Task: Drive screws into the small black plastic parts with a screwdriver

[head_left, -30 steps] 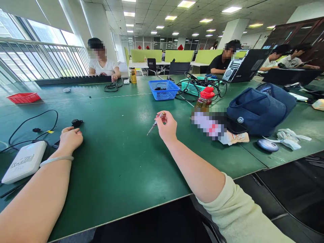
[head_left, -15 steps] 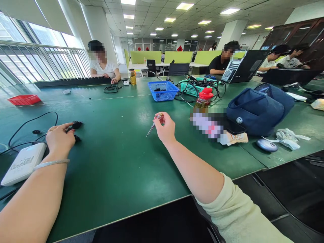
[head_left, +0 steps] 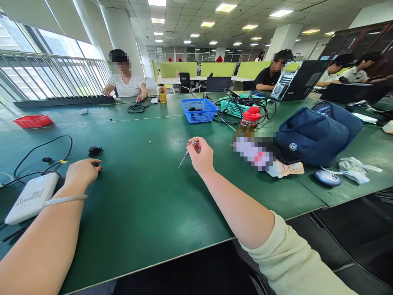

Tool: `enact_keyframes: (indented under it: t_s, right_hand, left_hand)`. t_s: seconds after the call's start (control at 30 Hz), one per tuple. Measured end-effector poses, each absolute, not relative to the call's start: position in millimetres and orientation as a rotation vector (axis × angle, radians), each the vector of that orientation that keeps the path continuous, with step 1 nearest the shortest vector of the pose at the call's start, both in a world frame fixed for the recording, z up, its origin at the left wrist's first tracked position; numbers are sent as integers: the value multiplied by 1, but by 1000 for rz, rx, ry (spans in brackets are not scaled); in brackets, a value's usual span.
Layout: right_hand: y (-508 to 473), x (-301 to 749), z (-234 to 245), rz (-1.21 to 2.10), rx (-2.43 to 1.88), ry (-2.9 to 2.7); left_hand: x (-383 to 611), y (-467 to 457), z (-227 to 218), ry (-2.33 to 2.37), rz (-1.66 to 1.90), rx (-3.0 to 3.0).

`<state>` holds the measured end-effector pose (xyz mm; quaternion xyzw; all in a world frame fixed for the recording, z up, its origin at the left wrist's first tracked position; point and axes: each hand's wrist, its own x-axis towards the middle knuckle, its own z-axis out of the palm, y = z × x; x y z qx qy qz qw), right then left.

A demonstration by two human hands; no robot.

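My right hand (head_left: 201,156) is raised over the middle of the green table (head_left: 147,196), pinching a small screwdriver (head_left: 188,152) whose tip points down and left. My left hand (head_left: 81,172) rests on the table at the left, fingers curled over a small black part that barely shows at the fingertips. Another small black piece (head_left: 94,151) lies on the table just beyond that hand. A silver bangle (head_left: 65,200) circles my left wrist.
A white box (head_left: 30,197) and black cables (head_left: 39,153) lie at the left. A blue basket (head_left: 199,110), red-capped jar (head_left: 248,121), navy bag (head_left: 316,133), mouse (head_left: 327,177) and red tray (head_left: 32,121) stand around. Several people sit at the far side.
My left hand drew back toward me from the black piece it was touching, which now lies apart beyond the fingers. My right hand with the screwdriver has hardly moved.
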<state>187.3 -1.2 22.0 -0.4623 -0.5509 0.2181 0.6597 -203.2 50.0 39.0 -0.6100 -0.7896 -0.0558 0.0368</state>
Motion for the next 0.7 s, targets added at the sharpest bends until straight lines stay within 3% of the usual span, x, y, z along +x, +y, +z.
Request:
enact_keyframes:
  t_s: [0.1, 0.7]
  right_hand:
    - [-1, 187, 21, 484, -1046, -1251]
    - [0, 188, 19, 511, -1055, -1277]
  left_hand:
    - [-198, 48, 42, -2489, -12, -1773]
    - [-194, 36, 52, -2550, -304, -1606]
